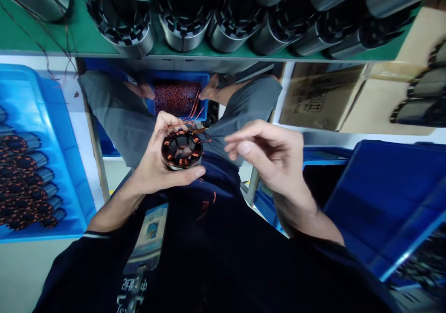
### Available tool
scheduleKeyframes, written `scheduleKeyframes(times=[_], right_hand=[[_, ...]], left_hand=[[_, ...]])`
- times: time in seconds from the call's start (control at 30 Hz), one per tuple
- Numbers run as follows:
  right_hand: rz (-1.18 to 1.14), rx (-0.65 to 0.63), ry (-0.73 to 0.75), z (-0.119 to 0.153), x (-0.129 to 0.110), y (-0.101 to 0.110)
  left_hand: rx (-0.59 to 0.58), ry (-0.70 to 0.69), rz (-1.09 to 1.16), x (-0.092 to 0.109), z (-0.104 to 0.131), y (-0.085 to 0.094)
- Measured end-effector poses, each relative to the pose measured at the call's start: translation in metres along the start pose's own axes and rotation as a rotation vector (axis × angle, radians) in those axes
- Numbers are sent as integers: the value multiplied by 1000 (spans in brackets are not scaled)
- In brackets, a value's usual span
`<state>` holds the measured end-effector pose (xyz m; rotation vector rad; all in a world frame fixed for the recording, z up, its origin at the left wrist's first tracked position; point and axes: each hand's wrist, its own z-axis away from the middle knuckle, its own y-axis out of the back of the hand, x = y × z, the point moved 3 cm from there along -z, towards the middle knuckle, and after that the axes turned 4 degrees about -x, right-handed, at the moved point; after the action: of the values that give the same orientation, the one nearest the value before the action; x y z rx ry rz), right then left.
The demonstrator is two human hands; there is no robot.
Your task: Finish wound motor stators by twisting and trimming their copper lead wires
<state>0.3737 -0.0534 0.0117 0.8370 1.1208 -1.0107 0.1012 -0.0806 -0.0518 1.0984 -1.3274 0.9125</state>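
My left hand [163,164] is wrapped round a wound metal stator [182,149], whose open end with copper coils and black insulation faces up. Loose copper wires [197,123] stick out from its far side. To the right of the stator, apart from it, my right hand [268,153] is raised with its thumb and fingertips close together. Whether anything thin is between those fingertips cannot be made out.
Rows of metal stators [184,29] stand on the green bench [78,36] ahead. A blue tray [71,164] of wound stators is at left. Cardboard boxes [320,94] and a blue bin [386,201] are at right. Between my feet lies a blue crate [205,78] of copper scraps.
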Motion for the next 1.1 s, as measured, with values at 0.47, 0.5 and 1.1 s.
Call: scheduleKeyframes(times=[0.47,0.5,1.1], right_hand=[[-353,114,23,8,28,-42],[-355,186,35,11,33,-43],[60,-645,-13,-18,-39,14]], left_hand=[[271,-202,-56,32,-20,-47],[310,-253,-34,35,-23,-48],[-485,38,91,56,-17,-30]])
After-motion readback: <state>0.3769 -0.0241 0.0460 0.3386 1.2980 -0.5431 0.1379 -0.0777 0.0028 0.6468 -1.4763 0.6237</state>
